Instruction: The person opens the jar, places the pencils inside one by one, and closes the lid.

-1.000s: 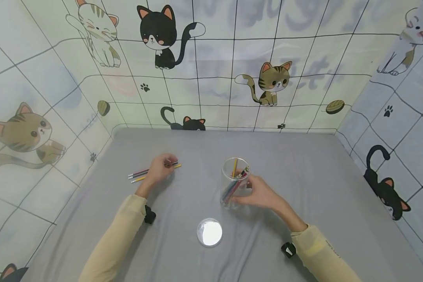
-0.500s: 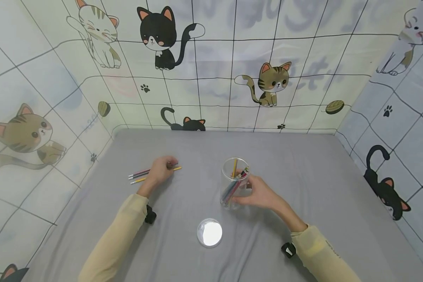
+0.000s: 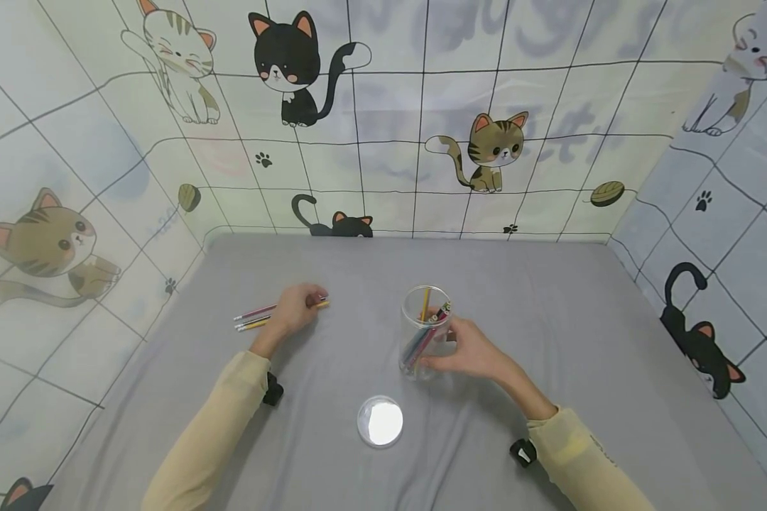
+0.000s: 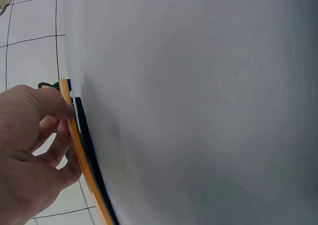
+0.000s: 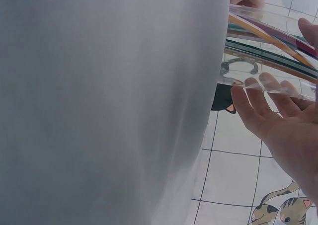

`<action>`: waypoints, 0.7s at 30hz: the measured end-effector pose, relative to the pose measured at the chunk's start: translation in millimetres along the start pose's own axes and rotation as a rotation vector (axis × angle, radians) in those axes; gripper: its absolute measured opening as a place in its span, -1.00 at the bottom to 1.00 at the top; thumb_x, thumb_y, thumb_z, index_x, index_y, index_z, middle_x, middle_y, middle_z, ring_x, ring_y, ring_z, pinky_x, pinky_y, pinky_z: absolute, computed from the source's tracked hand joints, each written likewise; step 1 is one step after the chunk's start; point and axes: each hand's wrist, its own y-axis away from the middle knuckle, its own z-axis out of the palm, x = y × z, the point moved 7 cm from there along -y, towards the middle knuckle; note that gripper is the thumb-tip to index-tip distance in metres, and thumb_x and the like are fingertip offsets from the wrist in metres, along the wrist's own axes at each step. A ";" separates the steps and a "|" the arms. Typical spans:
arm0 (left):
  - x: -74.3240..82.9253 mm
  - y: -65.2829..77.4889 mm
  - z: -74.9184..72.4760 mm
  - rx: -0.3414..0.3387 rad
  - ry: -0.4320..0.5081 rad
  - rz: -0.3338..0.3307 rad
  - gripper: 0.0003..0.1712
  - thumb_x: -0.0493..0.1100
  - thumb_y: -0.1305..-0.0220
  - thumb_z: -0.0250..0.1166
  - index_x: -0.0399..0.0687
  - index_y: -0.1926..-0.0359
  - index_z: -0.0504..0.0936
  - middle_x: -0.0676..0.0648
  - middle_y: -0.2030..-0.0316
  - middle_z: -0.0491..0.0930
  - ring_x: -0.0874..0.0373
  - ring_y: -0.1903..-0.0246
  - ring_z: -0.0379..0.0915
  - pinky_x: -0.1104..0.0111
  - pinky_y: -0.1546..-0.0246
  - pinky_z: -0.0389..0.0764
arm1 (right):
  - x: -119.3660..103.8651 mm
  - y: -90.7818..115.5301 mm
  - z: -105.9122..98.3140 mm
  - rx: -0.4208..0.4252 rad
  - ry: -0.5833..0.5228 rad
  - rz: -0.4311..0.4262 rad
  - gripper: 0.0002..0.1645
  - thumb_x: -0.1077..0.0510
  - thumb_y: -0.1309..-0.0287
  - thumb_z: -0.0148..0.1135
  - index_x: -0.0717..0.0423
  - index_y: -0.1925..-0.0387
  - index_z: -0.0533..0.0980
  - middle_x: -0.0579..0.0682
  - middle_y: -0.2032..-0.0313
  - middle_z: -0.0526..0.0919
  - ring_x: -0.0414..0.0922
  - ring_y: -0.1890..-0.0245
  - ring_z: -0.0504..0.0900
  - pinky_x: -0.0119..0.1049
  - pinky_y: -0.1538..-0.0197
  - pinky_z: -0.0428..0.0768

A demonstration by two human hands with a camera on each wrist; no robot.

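My left hand [image 3: 294,309] pinches at the front ends of pencils lying on the cloth, left of centre: a reddish pencil [image 3: 254,312], a black one and a yellow one. In the left wrist view its thumb presses the yellow pencil [image 4: 91,180], with a dark pencil [image 4: 91,140] just beyond. Which pencils sit fully between the fingers is hard to tell. My right hand [image 3: 473,348] grips a clear jar [image 3: 408,333] from the right side. The jar stands upright, lidless, with several pencils [image 5: 278,38] leaning inside.
A round clear lid [image 3: 381,421] lies in front of the jar, reflecting bright light. Grey cloth [image 3: 524,284] with soft creases covers the table. White cat-printed walls [image 3: 390,163] enclose the back and both sides.
My left hand has shifted slightly right. The black pencil now lies closer against the yellow one, apart from the reddish pencil. The right hand and jar have stayed put.
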 end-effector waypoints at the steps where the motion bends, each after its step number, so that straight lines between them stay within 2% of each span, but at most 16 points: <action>1: 1.0 0.2 -0.3 0.000 0.003 0.005 -0.67 -0.55 -0.06 0.24 -0.30 0.13 0.71 -0.15 0.33 0.62 -0.04 0.28 0.52 0.11 0.22 0.55 | 0.1 0.1 -0.1 0.000 -0.001 -0.001 -0.14 0.13 0.11 0.61 0.25 -0.24 0.43 0.03 0.05 0.68 -0.06 0.11 0.62 -0.08 0.05 0.63; 6: 4.3 2.0 -3.2 -0.011 0.042 0.005 -0.69 -0.53 -0.09 0.22 -0.30 0.16 0.73 -0.16 0.30 0.61 -0.04 0.25 0.53 0.12 0.21 0.56 | -0.4 -0.2 -0.3 -0.002 -0.005 0.000 -0.14 0.14 0.12 0.60 0.27 -0.24 0.43 0.04 0.04 0.67 -0.07 0.11 0.62 -0.05 0.05 0.64; 12: 11.7 3.6 -14.0 0.004 0.122 0.024 -0.69 -0.52 -0.14 0.21 -0.32 0.11 0.71 -0.21 0.21 0.61 -0.11 0.17 0.55 0.05 0.14 0.59 | -1.0 -1.1 -0.2 -0.005 -0.005 -0.003 -0.14 0.14 0.13 0.60 0.23 -0.25 0.43 0.00 0.03 0.67 -0.10 0.10 0.62 -0.09 0.05 0.63; 17: 21.6 2.0 -20.9 0.010 0.172 0.021 -0.64 -0.51 -0.16 0.21 -0.26 0.02 0.69 -0.20 0.11 0.63 -0.08 0.10 0.55 0.06 0.09 0.59 | -1.1 -1.5 -0.2 -0.008 -0.017 -0.008 -0.15 0.14 0.11 0.59 0.20 -0.25 0.44 -0.01 0.02 0.67 -0.10 0.10 0.61 -0.11 0.05 0.63; 21: 37.2 0.6 -26.5 0.014 0.187 0.031 -0.62 -0.49 -0.15 0.23 -0.20 0.01 0.70 -0.15 0.10 0.63 -0.04 0.09 0.54 0.10 0.09 0.60 | -1.5 -1.2 0.5 -0.013 -0.024 -0.001 -0.15 0.14 0.11 0.60 0.20 -0.25 0.44 0.00 0.03 0.68 -0.09 0.10 0.62 -0.11 0.05 0.63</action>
